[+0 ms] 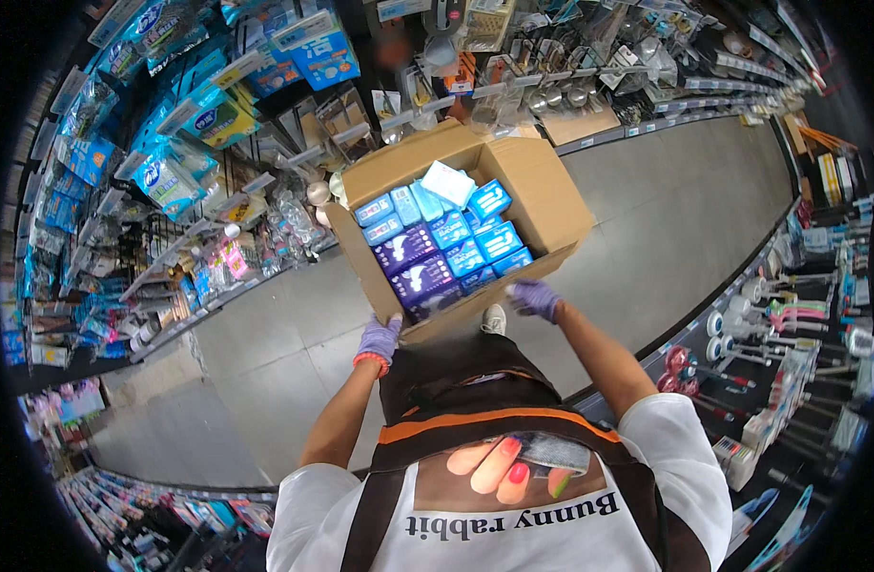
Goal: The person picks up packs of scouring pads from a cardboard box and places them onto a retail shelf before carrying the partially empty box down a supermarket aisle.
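An open cardboard box is in front of me, tilted in view, with its flaps spread. Purple packs fill its near left corner, beside bright blue packs. Pale blue packs stand along the far left, and a white pack lies on top at the back. My left hand, in a light purple glove, grips the box's near left corner with the thumb over the rim. My gloved right hand is at the near right side, fingertips by the cardboard edge; whether they grip it is unclear.
Hanging bagged goods crowd the shelf rack on the left. Kitchen tools hang along the far shelf. Brushes with long handles line the right shelf. Grey tiled floor runs between the shelves, and my shoe shows below the box.
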`<action>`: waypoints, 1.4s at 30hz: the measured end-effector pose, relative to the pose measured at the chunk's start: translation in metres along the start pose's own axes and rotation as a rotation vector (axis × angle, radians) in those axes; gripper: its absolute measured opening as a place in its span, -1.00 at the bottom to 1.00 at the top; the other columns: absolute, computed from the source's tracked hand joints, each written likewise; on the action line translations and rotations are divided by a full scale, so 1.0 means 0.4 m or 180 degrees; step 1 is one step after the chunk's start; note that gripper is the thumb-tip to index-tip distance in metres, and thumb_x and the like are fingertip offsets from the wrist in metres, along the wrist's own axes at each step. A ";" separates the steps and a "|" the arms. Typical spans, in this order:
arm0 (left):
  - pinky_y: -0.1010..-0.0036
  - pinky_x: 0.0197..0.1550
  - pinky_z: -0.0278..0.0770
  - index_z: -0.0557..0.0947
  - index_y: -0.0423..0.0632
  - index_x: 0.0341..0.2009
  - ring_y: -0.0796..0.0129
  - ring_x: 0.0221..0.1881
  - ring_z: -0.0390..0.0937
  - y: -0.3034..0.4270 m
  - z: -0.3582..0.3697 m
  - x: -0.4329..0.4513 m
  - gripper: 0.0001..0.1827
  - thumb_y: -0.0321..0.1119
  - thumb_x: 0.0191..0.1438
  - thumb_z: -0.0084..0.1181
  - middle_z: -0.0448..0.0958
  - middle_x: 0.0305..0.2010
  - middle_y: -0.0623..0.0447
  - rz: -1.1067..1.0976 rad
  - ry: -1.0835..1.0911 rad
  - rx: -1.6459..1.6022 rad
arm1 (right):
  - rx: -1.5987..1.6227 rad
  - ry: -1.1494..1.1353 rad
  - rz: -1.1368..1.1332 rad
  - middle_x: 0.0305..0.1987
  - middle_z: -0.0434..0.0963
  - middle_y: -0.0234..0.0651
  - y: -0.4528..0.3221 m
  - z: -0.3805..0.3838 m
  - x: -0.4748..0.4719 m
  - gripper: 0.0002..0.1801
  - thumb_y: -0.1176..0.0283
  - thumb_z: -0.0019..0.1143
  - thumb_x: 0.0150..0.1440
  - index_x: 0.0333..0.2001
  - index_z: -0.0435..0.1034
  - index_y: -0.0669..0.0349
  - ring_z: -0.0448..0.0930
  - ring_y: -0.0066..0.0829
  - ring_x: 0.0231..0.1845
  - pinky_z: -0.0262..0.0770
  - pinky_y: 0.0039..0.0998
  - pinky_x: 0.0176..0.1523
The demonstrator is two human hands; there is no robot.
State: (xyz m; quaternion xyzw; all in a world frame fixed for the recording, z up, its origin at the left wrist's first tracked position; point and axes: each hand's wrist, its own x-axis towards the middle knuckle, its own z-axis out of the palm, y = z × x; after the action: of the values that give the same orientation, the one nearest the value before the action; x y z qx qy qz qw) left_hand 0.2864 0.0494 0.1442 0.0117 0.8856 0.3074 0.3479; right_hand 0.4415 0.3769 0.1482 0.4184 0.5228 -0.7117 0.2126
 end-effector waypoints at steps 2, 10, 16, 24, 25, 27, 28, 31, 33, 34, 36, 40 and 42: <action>0.34 0.00 0.32 0.30 -0.26 0.05 0.01 0.00 0.39 -0.019 0.085 -0.003 -0.30 -0.04 -0.08 0.11 0.42 -0.04 -0.24 -0.0006 0.0438 -0.0744 | -0.0432 0.0016 -0.0338 -0.37 0.50 -0.43 0.016 -0.189 0.060 -0.67 0.05 0.02 0.02 -0.25 0.36 0.02 0.47 -0.56 -0.45 0.39 -0.48 -0.44; 0.33 -0.26 0.46 0.31 -0.07 0.08 0.20 -0.22 0.45 0.051 0.199 -0.118 -0.46 -0.24 -0.01 0.09 0.44 -0.12 -0.06 -0.1350 0.0990 -0.3302 | -0.0947 0.1682 0.0349 -0.33 0.50 -0.38 -0.003 -0.684 0.081 -0.70 0.23 0.13 -0.04 -0.22 0.39 0.08 0.48 -0.47 -0.31 0.38 -0.41 -0.34; 0.46 -0.63 0.39 0.39 0.09 -0.09 0.35 -0.57 0.41 0.087 0.262 -0.078 -0.65 -0.26 -0.02 0.07 0.44 -0.35 0.07 -0.1549 0.1831 -0.3706 | -0.2212 0.1584 -0.0459 -0.11 0.50 -0.22 -0.121 -0.917 0.264 -0.41 0.17 0.28 -0.16 -0.10 0.35 0.31 0.48 -0.37 -0.12 0.37 -0.42 -0.05; 0.37 -0.37 0.41 0.57 -0.08 -0.20 0.17 -0.41 0.50 0.045 0.225 -0.017 -0.58 -0.12 -0.16 0.16 0.54 -0.40 -0.07 -0.2082 0.2043 -0.0781 | -0.1983 0.0909 -0.0171 0.08 0.33 -0.03 -0.261 -0.967 0.612 -0.08 0.15 0.28 -0.16 0.15 0.00 0.42 0.28 -0.31 0.17 0.18 -0.39 0.16; 0.34 -0.19 0.43 0.58 -0.11 -0.22 0.05 -0.28 0.53 0.193 0.155 -0.032 -0.56 -0.09 -0.17 0.14 0.56 -0.28 -0.15 -0.2222 0.1667 -0.0068 | -0.1774 0.0788 -0.0051 0.11 0.30 -0.01 -0.240 -0.954 0.637 -0.05 0.15 0.28 -0.16 0.17 -0.03 0.42 0.24 -0.32 0.20 0.15 -0.39 0.18; 0.29 -0.17 0.42 0.58 -0.11 -0.24 0.00 -0.20 0.49 0.292 0.127 -0.039 -0.53 0.00 -0.13 0.07 0.54 -0.26 -0.15 -0.2289 0.1445 0.0305 | -0.2048 0.0942 0.0048 0.15 0.25 -0.03 -0.271 -0.891 0.643 -0.05 0.16 0.27 -0.15 0.19 -0.06 0.39 0.17 -0.34 0.25 0.11 -0.37 0.20; 0.28 -0.16 0.42 0.58 -0.09 -0.24 -0.01 -0.19 0.49 0.293 0.130 -0.029 -0.53 0.02 -0.11 0.04 0.54 -0.26 -0.15 -0.2220 0.1439 0.0318 | -0.2191 0.1061 0.0089 0.17 0.23 -0.04 -0.280 -0.883 0.646 -0.05 0.16 0.27 -0.14 0.19 -0.07 0.37 0.13 -0.35 0.27 0.09 -0.36 0.21; 0.24 -0.10 0.39 0.57 -0.05 -0.21 0.00 -0.12 0.45 0.334 0.121 0.023 -0.50 0.08 -0.04 -0.08 0.51 -0.19 -0.14 -0.2590 0.0977 0.0880 | -0.1512 0.0968 0.0460 0.08 0.34 -0.15 -0.262 -0.875 0.691 -0.16 0.16 0.26 -0.13 0.15 0.06 0.27 0.31 -0.35 0.14 0.26 -0.33 0.10; 0.22 -0.07 0.38 0.58 -0.04 -0.21 0.01 -0.09 0.43 0.389 0.116 0.054 -0.49 0.10 -0.02 -0.13 0.49 -0.15 -0.14 -0.2886 0.0774 0.1171 | -0.1481 0.0189 0.0450 -0.01 0.41 -0.23 -0.298 -0.883 0.674 -0.28 0.16 0.25 -0.12 0.08 0.17 0.19 0.42 -0.39 -0.01 0.38 -0.35 -0.05; 0.21 -0.07 0.37 0.58 -0.06 -0.24 -0.01 -0.08 0.43 0.390 0.124 0.065 -0.49 0.11 -0.02 -0.13 0.49 -0.17 -0.16 -0.2713 0.0849 0.1119 | -0.1468 -0.0183 0.0422 -0.06 0.45 -0.27 -0.324 -0.891 0.663 -0.33 0.16 0.25 -0.12 0.05 0.22 0.16 0.47 -0.42 -0.09 0.44 -0.37 -0.12; 0.19 -0.05 0.35 0.60 -0.09 -0.29 -0.03 -0.08 0.42 0.380 0.141 0.090 -0.47 0.12 -0.01 -0.13 0.50 -0.20 -0.20 -0.2349 0.1026 0.1013 | -0.1160 -0.0568 0.0630 -0.11 0.45 -0.36 -0.354 -0.892 0.630 -0.41 0.16 0.22 -0.09 0.01 0.26 0.10 0.50 -0.42 -0.17 0.49 -0.32 -0.22; 0.21 -0.12 0.42 0.61 -0.10 -0.32 -0.02 -0.14 0.46 0.367 0.166 0.144 -0.60 -0.06 0.01 -0.12 0.51 -0.23 -0.18 -0.2271 0.1276 0.1063 | -0.1815 -0.0835 0.0413 -0.10 0.44 -0.39 -0.468 -0.796 0.519 -0.49 0.21 0.15 -0.01 0.01 0.26 0.11 0.50 -0.46 -0.19 0.50 -0.34 -0.22; 0.24 -0.16 0.46 0.61 -0.10 -0.32 0.01 -0.18 0.50 0.355 0.177 0.154 -0.68 -0.18 0.00 -0.11 0.52 -0.22 -0.15 -0.2306 0.0816 0.1139 | -0.1909 -0.1037 -0.0463 -0.26 0.49 -0.41 -0.477 -0.759 0.483 -0.64 0.33 0.13 0.01 -0.12 0.35 0.25 0.47 -0.57 -0.33 0.43 -0.51 -0.27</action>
State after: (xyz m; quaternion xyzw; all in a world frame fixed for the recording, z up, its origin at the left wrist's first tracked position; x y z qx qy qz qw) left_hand 0.2562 0.2168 0.1449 -0.2784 0.9080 0.0056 0.3131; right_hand 0.3054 0.7522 0.0670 0.1798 0.6963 -0.5971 0.3554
